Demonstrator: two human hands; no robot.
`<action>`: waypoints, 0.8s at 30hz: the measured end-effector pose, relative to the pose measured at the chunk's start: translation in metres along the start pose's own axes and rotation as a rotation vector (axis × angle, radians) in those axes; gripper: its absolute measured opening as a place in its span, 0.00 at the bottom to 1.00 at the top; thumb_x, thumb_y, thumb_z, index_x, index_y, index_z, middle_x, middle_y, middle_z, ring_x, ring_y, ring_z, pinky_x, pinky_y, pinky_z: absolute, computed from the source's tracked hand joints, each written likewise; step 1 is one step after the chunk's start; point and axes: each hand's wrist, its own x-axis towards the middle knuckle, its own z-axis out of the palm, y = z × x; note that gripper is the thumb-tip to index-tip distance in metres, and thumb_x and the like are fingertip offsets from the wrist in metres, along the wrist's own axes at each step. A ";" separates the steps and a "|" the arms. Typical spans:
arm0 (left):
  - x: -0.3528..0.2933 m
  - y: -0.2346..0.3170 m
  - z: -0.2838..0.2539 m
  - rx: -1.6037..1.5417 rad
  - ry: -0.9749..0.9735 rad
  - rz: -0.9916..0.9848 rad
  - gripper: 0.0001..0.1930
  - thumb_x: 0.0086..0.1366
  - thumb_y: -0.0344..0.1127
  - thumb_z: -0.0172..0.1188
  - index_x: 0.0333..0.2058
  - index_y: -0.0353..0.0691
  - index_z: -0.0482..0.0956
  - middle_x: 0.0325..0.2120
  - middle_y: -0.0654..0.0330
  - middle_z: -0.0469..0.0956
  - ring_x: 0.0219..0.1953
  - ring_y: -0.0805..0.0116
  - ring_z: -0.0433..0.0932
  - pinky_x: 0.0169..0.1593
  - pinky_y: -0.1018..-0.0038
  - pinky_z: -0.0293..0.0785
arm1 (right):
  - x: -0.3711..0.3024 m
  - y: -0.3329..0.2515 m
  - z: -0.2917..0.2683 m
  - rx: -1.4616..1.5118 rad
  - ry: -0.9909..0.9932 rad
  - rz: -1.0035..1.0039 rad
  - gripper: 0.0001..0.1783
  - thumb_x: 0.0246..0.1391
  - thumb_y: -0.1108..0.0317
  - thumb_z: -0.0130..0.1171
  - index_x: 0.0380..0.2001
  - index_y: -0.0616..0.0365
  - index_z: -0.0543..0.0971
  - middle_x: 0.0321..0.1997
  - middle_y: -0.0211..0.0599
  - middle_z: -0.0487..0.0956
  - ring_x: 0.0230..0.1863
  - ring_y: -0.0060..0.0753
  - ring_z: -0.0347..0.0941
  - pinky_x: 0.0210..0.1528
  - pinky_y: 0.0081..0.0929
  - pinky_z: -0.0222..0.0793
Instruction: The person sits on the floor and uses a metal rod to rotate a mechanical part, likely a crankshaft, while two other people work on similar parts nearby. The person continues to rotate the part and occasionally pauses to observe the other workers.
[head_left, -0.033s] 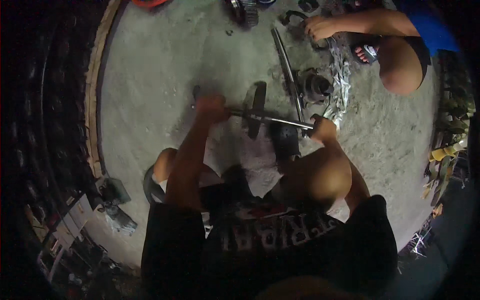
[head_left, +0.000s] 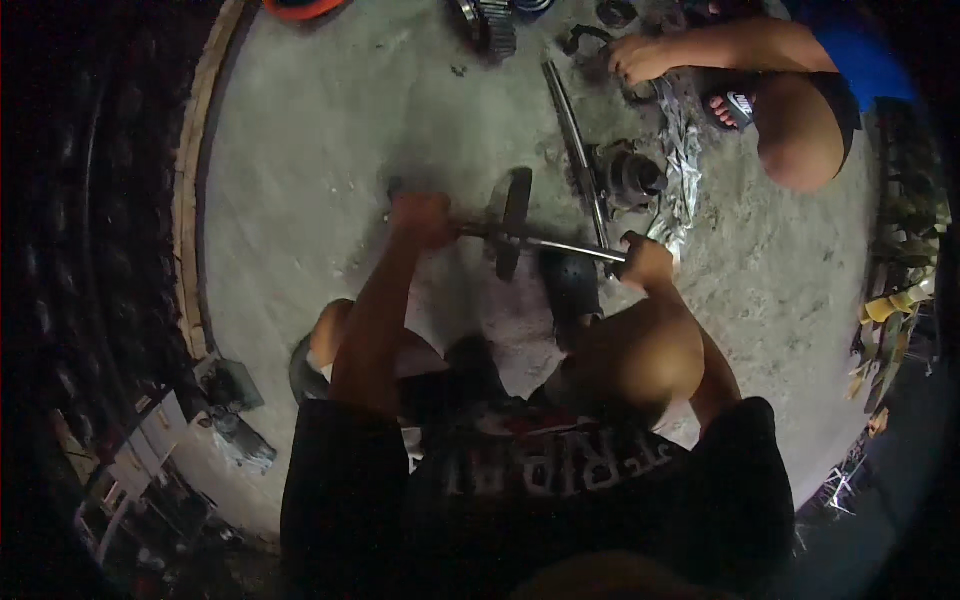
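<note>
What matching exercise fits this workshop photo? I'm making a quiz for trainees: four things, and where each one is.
Things:
1. left hand
2. right hand
3. disc
4. gear

Places:
A. at the top edge of the floor, away from both hands
B. on the bar's left end
C. on the bar, between the two hands
D. on the bar's right end, near the hub

Pairs: 1-B, 2-D, 3-C, 4-A

You've got a thin metal rod (head_left: 560, 243) lying roughly horizontal above the concrete floor, one fist on each end. A dark flat disc (head_left: 514, 222) sits edge-on across its middle, standing near upright.
</note>
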 end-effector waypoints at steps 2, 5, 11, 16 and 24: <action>0.007 -0.004 0.003 0.051 -0.001 -0.005 0.24 0.47 0.53 0.69 0.41 0.48 0.83 0.39 0.55 0.83 0.46 0.53 0.81 0.52 0.58 0.76 | -0.008 -0.013 -0.017 0.002 -0.034 0.043 0.32 0.38 0.50 0.69 0.49 0.47 0.79 0.38 0.41 0.84 0.43 0.49 0.81 0.46 0.42 0.76; 0.008 -0.001 -0.003 0.004 -0.085 -0.003 0.23 0.47 0.51 0.69 0.41 0.48 0.83 0.38 0.56 0.83 0.45 0.52 0.82 0.53 0.57 0.75 | 0.004 0.000 -0.004 -0.048 -0.019 0.042 0.34 0.36 0.48 0.69 0.50 0.47 0.78 0.38 0.43 0.84 0.43 0.49 0.81 0.46 0.42 0.76; -0.012 0.062 -0.030 0.036 -0.065 -0.015 0.20 0.47 0.45 0.66 0.40 0.48 0.83 0.39 0.56 0.84 0.47 0.55 0.82 0.49 0.58 0.77 | 0.042 0.065 0.051 0.016 -0.099 -0.006 0.20 0.35 0.52 0.67 0.34 0.47 0.82 0.36 0.43 0.83 0.41 0.52 0.80 0.43 0.45 0.76; -0.008 0.060 -0.034 0.001 -0.072 -0.097 0.20 0.46 0.46 0.64 0.40 0.49 0.82 0.39 0.56 0.84 0.46 0.54 0.82 0.47 0.58 0.78 | 0.028 0.059 0.045 0.078 -0.041 0.030 0.21 0.34 0.53 0.67 0.36 0.46 0.82 0.37 0.43 0.83 0.42 0.52 0.80 0.44 0.44 0.75; -0.015 0.022 -0.006 0.040 0.025 -0.036 0.21 0.46 0.48 0.66 0.40 0.49 0.82 0.36 0.55 0.84 0.41 0.54 0.83 0.47 0.58 0.78 | 0.013 0.020 0.014 0.031 -0.035 0.045 0.27 0.35 0.51 0.68 0.42 0.49 0.80 0.38 0.46 0.83 0.43 0.54 0.80 0.45 0.46 0.76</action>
